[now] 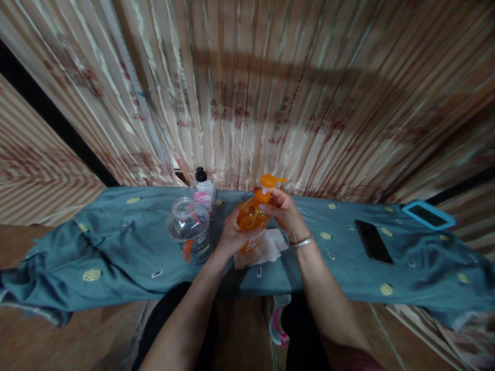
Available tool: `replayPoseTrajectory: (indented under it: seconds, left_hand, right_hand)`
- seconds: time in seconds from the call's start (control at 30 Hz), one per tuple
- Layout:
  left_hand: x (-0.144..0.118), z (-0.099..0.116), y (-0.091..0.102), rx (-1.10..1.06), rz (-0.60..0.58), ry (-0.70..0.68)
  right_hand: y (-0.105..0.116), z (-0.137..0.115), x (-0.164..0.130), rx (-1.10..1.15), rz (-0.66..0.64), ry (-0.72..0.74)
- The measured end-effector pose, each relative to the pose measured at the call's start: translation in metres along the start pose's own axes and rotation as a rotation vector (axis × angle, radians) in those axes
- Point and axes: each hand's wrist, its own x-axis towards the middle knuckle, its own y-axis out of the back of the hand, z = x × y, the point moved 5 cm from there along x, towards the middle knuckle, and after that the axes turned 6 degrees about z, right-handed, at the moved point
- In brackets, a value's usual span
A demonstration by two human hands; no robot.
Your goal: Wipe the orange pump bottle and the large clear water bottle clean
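An orange pump bottle point(250, 214) is held tilted above the table, over a white folded cloth point(266, 247). My left hand point(232, 234) wraps around the bottle's body from the left. My right hand point(281, 211) grips the neck just below the orange pump head point(270, 181). A silver bangle sits on my right wrist. Left of my hands, an empty clear glass jar point(188, 226) stands without a lid.
A small clear bottle with a black cap point(203, 191) stands behind the jar. A black phone point(373, 241) and a blue-cased phone point(428, 215) lie to the right on the teal patterned tablecloth point(116, 242). A striped satin curtain point(270, 93) hangs behind the table.
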Motion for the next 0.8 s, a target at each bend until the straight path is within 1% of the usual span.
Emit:
replayPoseTrajectory:
  seconds: [0.37, 0.53, 0.8]
  left_hand:
    - [-0.0002, -0.0036, 0.0014, 0.034, 0.009, -0.020]
    - [-0.0013, -0.0022, 0.0011, 0.026, 0.026, -0.053]
    - [-0.0024, -0.0010, 0.0020, 0.116, 0.046, -0.084]
  right_hand:
    - [-0.0014, 0.0030, -0.0032, 0.010, 0.062, 0.000]
    - [-0.0030, 0.0024, -0.0046, 0.005, 0.088, 0.008]
    - [-0.0058, 0.0008, -0.0073, -0.004, 0.121, 0.022]
